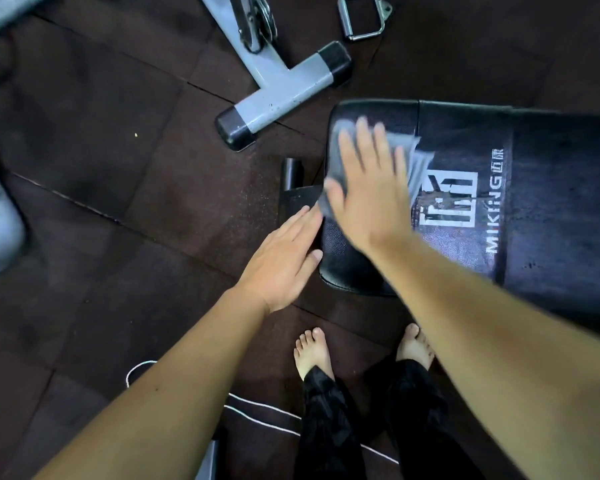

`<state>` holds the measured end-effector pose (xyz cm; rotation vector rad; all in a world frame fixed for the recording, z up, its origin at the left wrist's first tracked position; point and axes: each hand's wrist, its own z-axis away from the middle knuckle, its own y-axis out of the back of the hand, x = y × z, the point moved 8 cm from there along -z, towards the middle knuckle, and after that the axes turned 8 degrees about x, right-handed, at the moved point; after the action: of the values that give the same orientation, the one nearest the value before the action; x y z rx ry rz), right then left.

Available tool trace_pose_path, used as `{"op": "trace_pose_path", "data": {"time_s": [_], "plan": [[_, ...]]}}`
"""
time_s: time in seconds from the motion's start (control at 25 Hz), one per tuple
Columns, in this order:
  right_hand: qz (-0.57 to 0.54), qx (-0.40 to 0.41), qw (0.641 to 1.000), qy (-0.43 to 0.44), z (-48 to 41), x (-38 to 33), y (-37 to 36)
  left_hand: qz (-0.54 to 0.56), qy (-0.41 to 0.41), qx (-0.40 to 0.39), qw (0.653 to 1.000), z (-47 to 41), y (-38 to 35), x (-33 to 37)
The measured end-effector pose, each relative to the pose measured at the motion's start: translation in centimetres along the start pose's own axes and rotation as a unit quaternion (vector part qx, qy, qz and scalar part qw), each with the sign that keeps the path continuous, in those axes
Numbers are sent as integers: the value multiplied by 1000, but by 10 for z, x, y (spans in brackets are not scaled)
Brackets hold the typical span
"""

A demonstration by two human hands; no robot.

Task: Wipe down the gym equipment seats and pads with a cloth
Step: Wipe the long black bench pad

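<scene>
Fingers (364, 140) of our right hand (371, 199) spread flat, pressing the grey cloth (420, 161) onto the bench pad (551, 202); left hand (281, 258) flat alongside. Limp, light stuff, likely to bunch: we'd palm it centrally.

Our left forearm (187, 362) and right forearm (482, 323), both bare, extend forward and down. Our right hand (368, 192) lies palm-down, fingers straight and spread, blurred. Our left hand (281, 261), just beside it, is likewise flat, fingers straight and together.
</scene>
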<state>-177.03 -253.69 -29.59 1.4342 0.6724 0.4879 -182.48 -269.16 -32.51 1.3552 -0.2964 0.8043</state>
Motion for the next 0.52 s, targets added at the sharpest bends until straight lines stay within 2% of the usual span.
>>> {"op": "trace_pose_path", "data": {"time_s": [0.08,0.16,0.24,0.32,0.44,0.52], "plan": [[-12,-32,998,52,85,-13,-2,-1,3,0,1000,5,-2,1],[-26,-35,995,86,130,-14,-2,-2,10,0,1000,7,-4,1],[-38,-35,994,92,106,-9,-5,-3,13,1,1000,8,-4,1],[-34,-19,995,89,45,-7,-1,-9,16,-4,1000,10,-2,4],[-39,-4,999,33,-38,8,3,-35,28,-10,999,15,2,11],[-30,-4,999,11,-33,14,3,-53,42,5,998,13,9,18]]}}
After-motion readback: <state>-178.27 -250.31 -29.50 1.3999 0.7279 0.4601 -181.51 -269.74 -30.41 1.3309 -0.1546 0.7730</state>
